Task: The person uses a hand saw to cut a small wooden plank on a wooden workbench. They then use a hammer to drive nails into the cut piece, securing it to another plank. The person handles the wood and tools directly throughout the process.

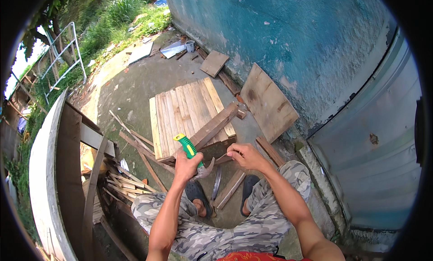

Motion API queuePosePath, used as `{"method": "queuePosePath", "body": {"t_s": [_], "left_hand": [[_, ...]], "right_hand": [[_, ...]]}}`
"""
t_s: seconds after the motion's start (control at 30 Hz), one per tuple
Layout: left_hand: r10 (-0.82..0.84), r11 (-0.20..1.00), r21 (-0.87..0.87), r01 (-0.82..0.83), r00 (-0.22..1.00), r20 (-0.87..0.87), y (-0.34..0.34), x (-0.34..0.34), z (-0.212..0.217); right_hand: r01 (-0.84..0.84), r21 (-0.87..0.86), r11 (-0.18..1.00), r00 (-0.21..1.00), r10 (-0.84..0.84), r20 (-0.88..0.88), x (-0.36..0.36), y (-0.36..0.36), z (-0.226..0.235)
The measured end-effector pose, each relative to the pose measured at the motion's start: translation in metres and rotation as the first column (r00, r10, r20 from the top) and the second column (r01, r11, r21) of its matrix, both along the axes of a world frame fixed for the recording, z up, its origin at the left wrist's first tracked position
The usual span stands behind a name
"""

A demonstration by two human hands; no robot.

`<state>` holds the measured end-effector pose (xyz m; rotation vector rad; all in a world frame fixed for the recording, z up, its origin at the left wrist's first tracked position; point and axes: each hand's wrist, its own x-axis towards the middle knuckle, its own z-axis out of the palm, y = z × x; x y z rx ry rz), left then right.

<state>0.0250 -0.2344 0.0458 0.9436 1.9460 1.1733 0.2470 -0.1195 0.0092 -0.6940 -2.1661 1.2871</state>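
Note:
My left hand is closed around a claw hammer, its green and yellow handle pointing up and away and its metal head hanging below the fist. Opposite it, my right hand has thumb and fingers pinched together. What sits in that pinch is too small to make out; a brown wooden edge shows just left of the fingertips. Beyond both hands stands a low box-like piece topped with wooden slats. A thick wooden beam lies slantwise across its near right corner.
Between my feet lie a curved blade and a wood block. Thin sticks are piled at left, beside a large curved wooden board. A square board leans at the blue wall; a metal door stands right.

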Motion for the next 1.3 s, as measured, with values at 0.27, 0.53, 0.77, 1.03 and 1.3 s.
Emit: {"method": "queuePosePath", "body": {"t_s": [0.27, 0.53, 0.77, 1.03, 1.3], "left_hand": [[-0.286, 0.865, -0.435, 0.248, 0.958, -0.022, -0.044, 0.026, -0.022], [-0.386, 0.828, -0.498, 0.258, 0.907, -0.172, -0.035, 0.036, -0.018], [-0.763, 0.643, -0.613, 0.460, 0.458, -0.456, 0.027, 0.085, -0.004], [-0.811, 0.585, -0.434, 0.685, 0.475, -0.342, 0.094, 0.076, 0.009], [-0.170, 0.973, -0.085, 0.213, 0.421, -0.891, 0.154, 0.049, -0.041]], "right_hand": [[-0.133, -0.295, 0.946, 0.669, 0.306, 0.677, 0.017, 0.049, 0.025], [0.445, -0.009, 0.896, 0.895, -0.444, 0.028, 0.018, 0.065, 0.013], [-0.230, -0.153, 0.961, 0.960, 0.250, 0.127, 0.020, 0.052, 0.001], [-0.076, -0.277, 0.958, 0.930, 0.168, 0.327, 0.061, 0.077, 0.012], [0.515, 0.054, 0.855, 0.685, -0.449, 0.573, 0.083, 0.099, -0.002]]}}
